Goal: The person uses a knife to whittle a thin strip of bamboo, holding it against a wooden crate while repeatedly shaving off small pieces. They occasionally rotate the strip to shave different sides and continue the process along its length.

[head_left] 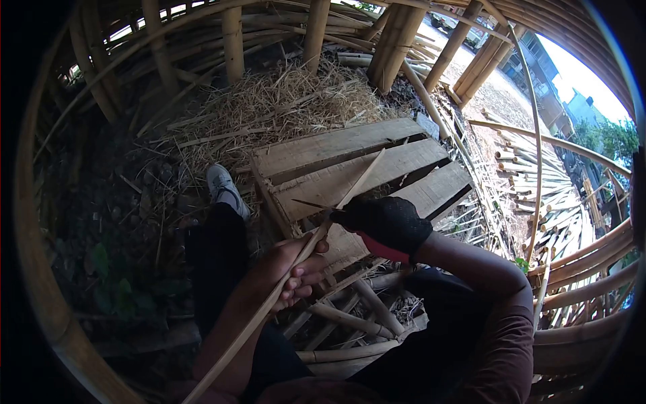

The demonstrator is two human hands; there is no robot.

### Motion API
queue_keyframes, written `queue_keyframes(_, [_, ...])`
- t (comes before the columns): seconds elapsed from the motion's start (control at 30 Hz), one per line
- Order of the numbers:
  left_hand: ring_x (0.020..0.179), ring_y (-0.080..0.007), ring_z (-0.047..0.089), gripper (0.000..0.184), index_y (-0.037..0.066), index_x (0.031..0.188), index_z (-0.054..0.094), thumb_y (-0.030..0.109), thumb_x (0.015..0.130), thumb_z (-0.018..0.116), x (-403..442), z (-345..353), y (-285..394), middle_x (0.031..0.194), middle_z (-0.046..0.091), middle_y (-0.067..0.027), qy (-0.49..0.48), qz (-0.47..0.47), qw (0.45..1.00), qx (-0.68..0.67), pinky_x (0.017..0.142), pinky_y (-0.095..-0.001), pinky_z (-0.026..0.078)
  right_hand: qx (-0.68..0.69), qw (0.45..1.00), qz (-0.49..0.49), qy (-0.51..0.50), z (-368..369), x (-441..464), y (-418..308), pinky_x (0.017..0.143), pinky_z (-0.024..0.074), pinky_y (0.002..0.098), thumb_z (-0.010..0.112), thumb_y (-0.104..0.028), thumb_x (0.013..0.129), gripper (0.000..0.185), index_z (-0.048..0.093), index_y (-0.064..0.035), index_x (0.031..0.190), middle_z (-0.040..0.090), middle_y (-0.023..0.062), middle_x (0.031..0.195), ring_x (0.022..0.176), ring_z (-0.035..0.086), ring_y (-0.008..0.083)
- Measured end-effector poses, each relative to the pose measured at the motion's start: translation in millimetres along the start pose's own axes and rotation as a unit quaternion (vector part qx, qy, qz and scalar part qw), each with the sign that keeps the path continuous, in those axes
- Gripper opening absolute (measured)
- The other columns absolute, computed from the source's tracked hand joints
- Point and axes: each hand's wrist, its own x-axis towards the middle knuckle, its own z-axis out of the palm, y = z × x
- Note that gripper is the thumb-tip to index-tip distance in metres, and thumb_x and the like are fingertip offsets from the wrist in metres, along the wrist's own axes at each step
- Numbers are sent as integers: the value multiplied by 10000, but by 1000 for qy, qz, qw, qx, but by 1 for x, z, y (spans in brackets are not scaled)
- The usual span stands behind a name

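Observation:
A long, thin bamboo strip (269,303) runs diagonally from the bottom edge up over a slatted wooden crate (323,168). My bare left hand (299,273) is closed round the strip near its middle. Just above it, my right hand (383,222), in a black and red glove, is closed on a knife (311,204), whose thin dark blade points left and crosses the strip. The handle is hidden inside the glove. The upper end of the strip lies over the crate's slats.
Dry shavings (289,101) are heaped behind the crate. Bamboo posts (393,47) stand at the back. Cut bamboo poles (545,195) lie stacked outside at the right. My shoe (222,185) is left of the crate, and bamboo pieces (350,320) lie below it.

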Motion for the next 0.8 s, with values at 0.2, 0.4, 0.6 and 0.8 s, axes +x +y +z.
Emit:
queue_keyframes(0.2, [354,-18,366,163,46,1017,423,164,1030,312,-1,-6,-2,555,375,54,-4,-7,999,-52,273,-155,311,-163,986,-38,21,8,2,0,557,542,377,479,-184,965,351,617,-292,1268,664,37,939,751,678,231])
queue_keyframes(0.4, [351,-23,364,149,47,1011,420,166,1017,331,-3,-5,-2,553,371,53,-19,-22,995,-99,275,-158,330,-158,986,-41,25,15,4,36,583,553,355,490,-178,949,372,610,-321,1271,670,12,900,732,688,232])
queue_keyframes(0.6, [347,-14,359,195,47,985,438,205,1034,333,-4,3,-2,528,359,63,32,9,999,16,283,-149,327,-231,973,-24,-19,-1,5,30,552,551,364,467,-205,968,366,589,-330,1290,666,5,964,735,686,238])
queue_keyframes(0.8, [347,-24,335,280,55,979,456,291,1061,331,-5,16,-3,523,368,52,72,23,987,140,284,-169,296,-217,974,-3,-59,-18,-4,16,574,558,363,464,-266,982,323,600,-341,1265,669,23,919,742,687,228])
